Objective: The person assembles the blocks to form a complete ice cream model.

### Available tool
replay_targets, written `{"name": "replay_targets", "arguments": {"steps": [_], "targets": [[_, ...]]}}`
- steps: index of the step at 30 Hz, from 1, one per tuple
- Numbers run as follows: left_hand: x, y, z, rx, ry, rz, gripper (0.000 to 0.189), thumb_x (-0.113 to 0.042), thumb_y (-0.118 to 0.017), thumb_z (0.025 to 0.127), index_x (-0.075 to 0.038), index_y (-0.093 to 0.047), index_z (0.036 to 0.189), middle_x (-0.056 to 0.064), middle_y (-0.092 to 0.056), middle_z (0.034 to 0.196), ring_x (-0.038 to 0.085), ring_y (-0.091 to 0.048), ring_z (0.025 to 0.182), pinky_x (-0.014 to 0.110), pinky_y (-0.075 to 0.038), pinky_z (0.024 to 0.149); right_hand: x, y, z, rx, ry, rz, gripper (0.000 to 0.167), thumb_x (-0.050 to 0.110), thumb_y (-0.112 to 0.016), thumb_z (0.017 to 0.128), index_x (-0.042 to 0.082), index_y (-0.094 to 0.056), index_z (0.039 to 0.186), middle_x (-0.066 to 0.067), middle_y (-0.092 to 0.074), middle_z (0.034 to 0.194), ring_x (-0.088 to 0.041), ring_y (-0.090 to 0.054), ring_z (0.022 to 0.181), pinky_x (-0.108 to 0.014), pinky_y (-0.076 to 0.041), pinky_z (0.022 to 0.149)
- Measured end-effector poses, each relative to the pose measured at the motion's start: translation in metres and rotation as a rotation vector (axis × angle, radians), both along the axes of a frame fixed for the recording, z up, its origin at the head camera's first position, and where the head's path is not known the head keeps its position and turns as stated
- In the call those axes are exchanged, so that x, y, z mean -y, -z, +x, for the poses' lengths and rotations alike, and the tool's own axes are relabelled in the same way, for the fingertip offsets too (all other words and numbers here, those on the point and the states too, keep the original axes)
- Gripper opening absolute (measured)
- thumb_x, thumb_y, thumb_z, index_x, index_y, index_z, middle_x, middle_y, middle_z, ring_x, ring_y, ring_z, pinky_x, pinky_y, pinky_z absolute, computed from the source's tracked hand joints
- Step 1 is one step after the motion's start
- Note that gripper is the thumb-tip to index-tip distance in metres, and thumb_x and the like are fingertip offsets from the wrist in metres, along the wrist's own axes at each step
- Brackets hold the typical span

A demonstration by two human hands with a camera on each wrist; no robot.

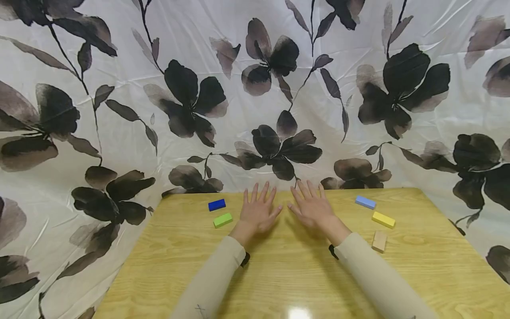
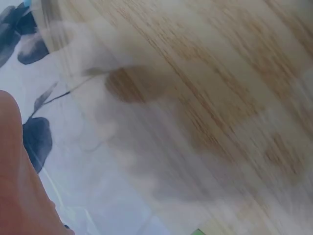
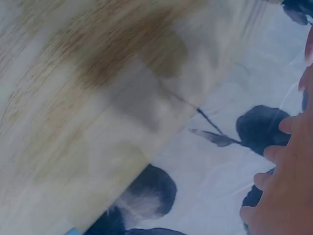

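The left hand [image 1: 258,212] and right hand [image 1: 313,208] are held spread wide over the table [image 1: 287,274] — flanked leftward by a blue block [image 1: 217,205] and green block [image 1: 222,220], rightward by a pale-blue block [image 1: 365,202], yellow block [image 1: 384,219] and wooden block [image 1: 379,241].

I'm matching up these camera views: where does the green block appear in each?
Head: the green block lies on the table, left of the left hand.
Left wrist: only a small corner of it, at the bottom edge.
Right wrist: not in it.
Shared landmark: the floral cloth.
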State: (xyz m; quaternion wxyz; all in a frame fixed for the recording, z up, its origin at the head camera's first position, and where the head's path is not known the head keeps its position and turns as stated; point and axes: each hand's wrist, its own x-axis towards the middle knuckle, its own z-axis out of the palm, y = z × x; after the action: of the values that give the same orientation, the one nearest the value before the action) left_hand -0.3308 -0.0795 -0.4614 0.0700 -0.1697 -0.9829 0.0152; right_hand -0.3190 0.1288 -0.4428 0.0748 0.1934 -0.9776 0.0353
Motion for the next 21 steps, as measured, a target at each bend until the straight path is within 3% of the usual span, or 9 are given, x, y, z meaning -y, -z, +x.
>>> {"name": "replay_targets", "arguments": {"steps": [7, 21], "targets": [[0.006, -0.005, 0.005, -0.015, 0.019, -0.016, 0.069, -0.062, -0.024, 0.107, -0.027, -0.018, 0.166, 0.003, -0.006, 0.173, 0.037, -0.008, 0.157, 0.064, -0.009, 0.122, 0.000, -0.006, 0.008, -0.007, -0.041, -0.014, 0.064, 0.049, -0.042, 0.108, 0.012, -0.036, 0.160, -0.016, -0.024, 0.168, -0.043, -0.015, 0.155, -0.067, -0.007, 0.120], [0.016, -0.008, 0.019, -0.098, 0.087, -0.011, 0.069, -0.065, -0.027, 0.106, -0.029, -0.023, 0.165, 0.002, -0.014, 0.172, 0.037, -0.016, 0.156, 0.063, -0.016, 0.121, -0.013, -0.014, 0.034, -0.129, -0.153, -0.031, 0.062, 0.046, -0.053, 0.105, 0.009, -0.045, 0.155, -0.018, -0.031, 0.164, -0.045, -0.021, 0.152, -0.069, -0.013, 0.119]]}}
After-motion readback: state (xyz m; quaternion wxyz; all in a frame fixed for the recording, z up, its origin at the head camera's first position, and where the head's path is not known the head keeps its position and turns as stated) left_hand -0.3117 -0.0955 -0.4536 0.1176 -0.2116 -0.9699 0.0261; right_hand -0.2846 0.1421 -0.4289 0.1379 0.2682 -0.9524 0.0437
